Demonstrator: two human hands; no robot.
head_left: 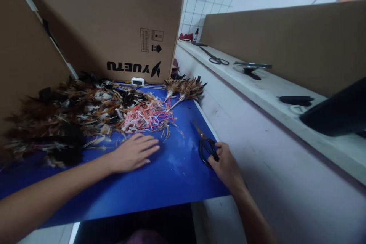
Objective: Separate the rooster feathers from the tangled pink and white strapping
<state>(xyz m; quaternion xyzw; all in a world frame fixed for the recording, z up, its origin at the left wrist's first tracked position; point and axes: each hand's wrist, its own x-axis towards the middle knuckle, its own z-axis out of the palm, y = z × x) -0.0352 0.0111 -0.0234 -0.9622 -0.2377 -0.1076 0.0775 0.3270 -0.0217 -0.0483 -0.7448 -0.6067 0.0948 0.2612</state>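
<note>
My right hand (225, 163) pinches one handle loop of a pair of black-handled scissors (206, 146) near the right edge of the blue table (171, 177). The blades point away from me, toward the back. My left hand (135, 153) lies flat on the table, palm down with fingers stretched, holding nothing. Just beyond it sits a tangle of pink and white strings (144, 116). A large heap of brown, black and white feathers (94, 110) spreads over the left side. Two bound feather bundles (187, 87) with stems lie at the far right corner.
A cardboard box panel (100, 26) stands behind the feathers, with a small white digital display (137, 81) at its foot. Along the right, a white ledge (257, 84) carries another pair of scissors (219, 60), a phone-like object on a stand (252, 65) and a dark object (337, 110).
</note>
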